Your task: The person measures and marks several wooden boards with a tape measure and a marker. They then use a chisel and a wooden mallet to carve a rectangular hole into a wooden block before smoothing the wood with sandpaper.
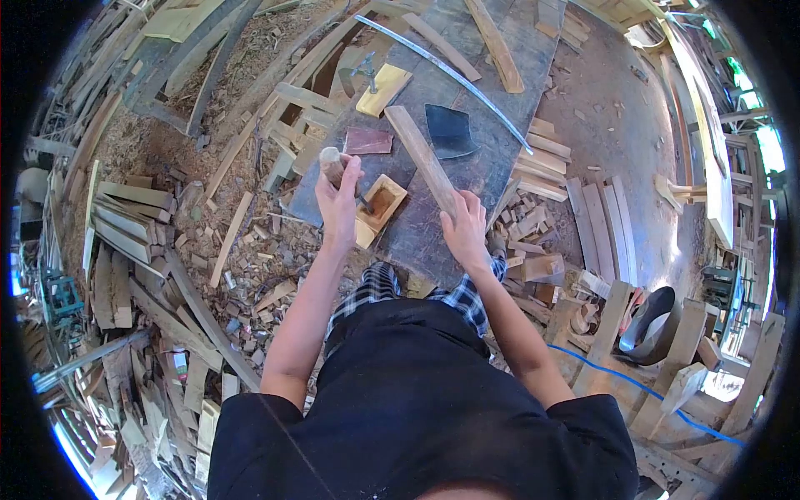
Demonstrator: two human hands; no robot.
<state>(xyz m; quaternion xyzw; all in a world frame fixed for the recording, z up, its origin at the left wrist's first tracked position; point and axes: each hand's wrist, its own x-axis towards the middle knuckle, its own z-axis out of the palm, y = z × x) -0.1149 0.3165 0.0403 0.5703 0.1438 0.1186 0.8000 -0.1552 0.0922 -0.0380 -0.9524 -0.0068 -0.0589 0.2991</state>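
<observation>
My left hand (340, 198) is wrapped round a tool with a round wooden handle (331, 158); its dark metal end points at a small hollowed wooden box (392, 190) on the dark table (408, 242). On the right, my right hand (463, 227) grips the near end of a long wooden bar (419, 157), which slants away over the tabletop. Reddish sandpaper (368, 142) lies beyond the box. A dark curved sheet (448, 131) is to the right of the bar.
A yellow wood block (383, 90) with a clamp (365, 68) sits at the table's left edge. A long metal strip (450, 73) and a plank (495, 46) lie farther back. Wood scraps cover the floor; a blue hose (617, 372) runs at the right.
</observation>
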